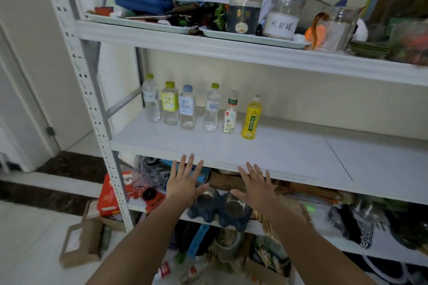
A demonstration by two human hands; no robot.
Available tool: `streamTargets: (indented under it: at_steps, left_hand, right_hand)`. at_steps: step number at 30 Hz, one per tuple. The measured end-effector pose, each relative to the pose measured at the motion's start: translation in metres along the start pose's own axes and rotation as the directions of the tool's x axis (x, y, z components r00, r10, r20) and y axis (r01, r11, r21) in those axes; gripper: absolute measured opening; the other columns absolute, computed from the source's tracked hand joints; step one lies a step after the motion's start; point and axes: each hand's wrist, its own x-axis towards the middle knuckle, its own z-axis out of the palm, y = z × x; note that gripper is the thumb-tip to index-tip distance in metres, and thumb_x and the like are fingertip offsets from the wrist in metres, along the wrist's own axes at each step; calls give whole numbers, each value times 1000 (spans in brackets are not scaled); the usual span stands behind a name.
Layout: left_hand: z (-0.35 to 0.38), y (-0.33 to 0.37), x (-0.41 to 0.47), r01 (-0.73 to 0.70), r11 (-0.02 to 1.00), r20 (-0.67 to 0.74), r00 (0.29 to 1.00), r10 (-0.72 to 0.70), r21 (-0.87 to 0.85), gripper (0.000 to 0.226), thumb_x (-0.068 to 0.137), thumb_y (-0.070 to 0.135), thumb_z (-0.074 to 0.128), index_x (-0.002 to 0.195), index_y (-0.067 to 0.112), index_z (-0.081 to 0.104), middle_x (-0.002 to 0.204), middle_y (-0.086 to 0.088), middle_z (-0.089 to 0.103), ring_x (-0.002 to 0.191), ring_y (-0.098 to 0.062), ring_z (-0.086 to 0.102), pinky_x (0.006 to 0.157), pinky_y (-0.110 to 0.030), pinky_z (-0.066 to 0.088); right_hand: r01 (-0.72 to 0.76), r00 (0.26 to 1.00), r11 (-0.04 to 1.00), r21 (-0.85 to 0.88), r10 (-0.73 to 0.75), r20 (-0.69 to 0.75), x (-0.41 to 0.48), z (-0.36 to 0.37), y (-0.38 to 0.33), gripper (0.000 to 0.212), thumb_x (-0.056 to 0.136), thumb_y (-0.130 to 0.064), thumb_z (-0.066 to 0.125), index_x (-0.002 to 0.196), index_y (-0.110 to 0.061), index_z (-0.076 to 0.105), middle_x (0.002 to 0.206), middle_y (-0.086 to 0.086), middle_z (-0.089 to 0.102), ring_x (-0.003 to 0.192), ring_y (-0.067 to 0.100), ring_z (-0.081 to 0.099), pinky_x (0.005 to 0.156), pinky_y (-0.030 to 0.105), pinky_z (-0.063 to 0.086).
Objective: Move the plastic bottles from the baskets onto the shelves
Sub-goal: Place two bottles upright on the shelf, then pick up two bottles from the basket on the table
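The dark round canister (245, 14) reads "香榧". The clear green-capped plastic bottle (212, 109) bears a blue "冰露" label. The yellow plastic bottle (252, 119) reads "冰糖雪梨". Other labels are too blurred to read.

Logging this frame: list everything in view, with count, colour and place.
clear plastic bottles: five, mixed cap colours, middle shelf, left, in a row
yellow plastic bottle: one, right end of that row
jars: three, clear or dark-labelled, top shelf
trays: two, pale, top shelf
metal bowls: two, silver, in blue stand, below middle shelf
cardboard box: one, brown, floor, left
left hand: open, empty, before middle shelf
right hand: open, empty, alongside
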Motion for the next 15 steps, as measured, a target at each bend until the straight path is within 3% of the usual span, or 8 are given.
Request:
streamTargets:
  at_steps: [3, 5, 7, 10, 13, 15]
  left_hand:
    - [-3, -41, -30, 108, 994, -8, 994, -108, -13, 76, 94, 67, 16, 151, 29, -16, 158, -5, -25, 145, -28, -23, 117, -49, -12]
    - [-6, -74, -55, 207, 978, -29, 978, -207, -23, 75, 95, 65, 19, 152, 28, -13, 159, -6, -21, 146, -28, -20, 116, -48, -12]
    - [-8, -110, -84, 300, 953, -36, 953, -301, -30, 76, 96, 63, 23, 153, 26, -11, 160, -7, -18, 146, -28, -19, 116, -47, -12]
    - [-4, -169, -141, 450, 892, -24, 892, -451, -34, 75, 95, 64, 21, 153, 27, -8, 159, -6, -19, 144, -25, -24, 113, -47, -17]
    - [-1, -224, -209, 614, 789, 6, 789, -614, -11, 73, 96, 63, 19, 153, 28, -9, 159, -6, -21, 145, -28, -22, 114, -48, -15]
    - [1, -253, -257, 713, 701, 19, 701, -713, -4, 72, 97, 62, 19, 153, 27, -10, 159, -7, -22, 145, -29, -22, 114, -48, -16]
  right_hand:
    - [98, 995, 995, -11, -98, -31, 9, -14, -45, 98, 72, -85, -3, 153, -29, -1, 161, 2, -10, 147, 24, -11, 116, 51, -9]
    - [176, 984, 984, -19, -176, -29, 18, -21, -83, 88, 81, -78, 14, 153, -29, -1, 161, 1, -10, 147, 23, -12, 116, 50, -10]
    - [271, 962, 962, -45, -272, -24, 27, -26, -128, 88, 82, -79, 12, 153, -29, -3, 161, 1, -12, 147, 23, -13, 116, 50, -10]
    - [431, 900, 899, -82, -435, -30, 33, -27, -211, 118, 54, -90, -22, 153, -29, -4, 161, 2, -10, 148, 24, -11, 115, 51, -9]
    - [574, 810, 810, -120, -583, -66, 27, -23, -300, 95, 75, -84, 0, 153, -29, 0, 161, 4, -6, 148, 26, -8, 117, 54, -5]
    - [663, 736, 736, -133, -674, -60, 19, -21, -357, 96, 74, -83, -4, 153, -29, 1, 161, 2, -6, 148, 24, -8, 116, 53, -6]
